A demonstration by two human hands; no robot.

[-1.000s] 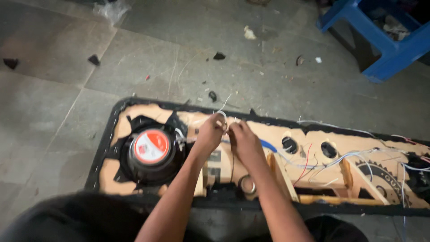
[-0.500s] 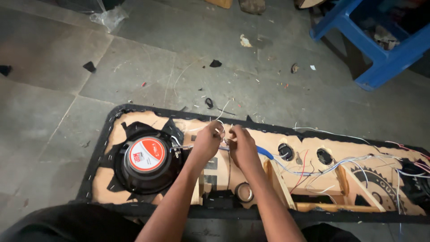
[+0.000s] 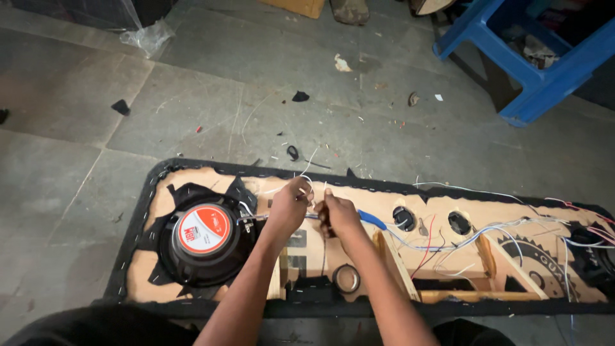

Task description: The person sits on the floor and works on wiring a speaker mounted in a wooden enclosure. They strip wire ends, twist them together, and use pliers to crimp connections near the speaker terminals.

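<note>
Roughly mid-job, judging by the layout: the long wooden speaker panel with black fabric edging (image 3: pixel 211 173) lay flat on the grey stone floor (image 3: pixel 192 83), and the black round speaker driver with the red-and-white centre cap (image 3: pixel 204 240) already sat mounted at its left end. Two small round cut-outs, one (image 3: pixel 403 218) and the other (image 3: pixel 459 222), stood right of the hands, and loose white, blue and red wires (image 3: pixel 474 237) ran unbundled across the right half, so wiring looked unfinished. A second driver at the far right edge was mostly cropped, hard to judge.

Left hand (image 3: pixel 289 206) was closed in a pinch, fingertips together on thin white wire ends (image 3: pixel 306 181) just above the panel's middle. Right hand (image 3: pixel 338 214) was closed too, gripping a slim tool with a blue handle (image 3: pixel 372 220) whose tip pointed at the left hand; the tool's kind could not be told. Both hands were nearly touching, right beside the driver's terminal side.

Nearby: a small black ring (image 3: pixel 347 278) in a lower compartment, wooden dividers (image 3: pixel 392 259), a blue plastic stool (image 3: pixel 512 57) well apart at top right, and scraps on the floor.
</note>
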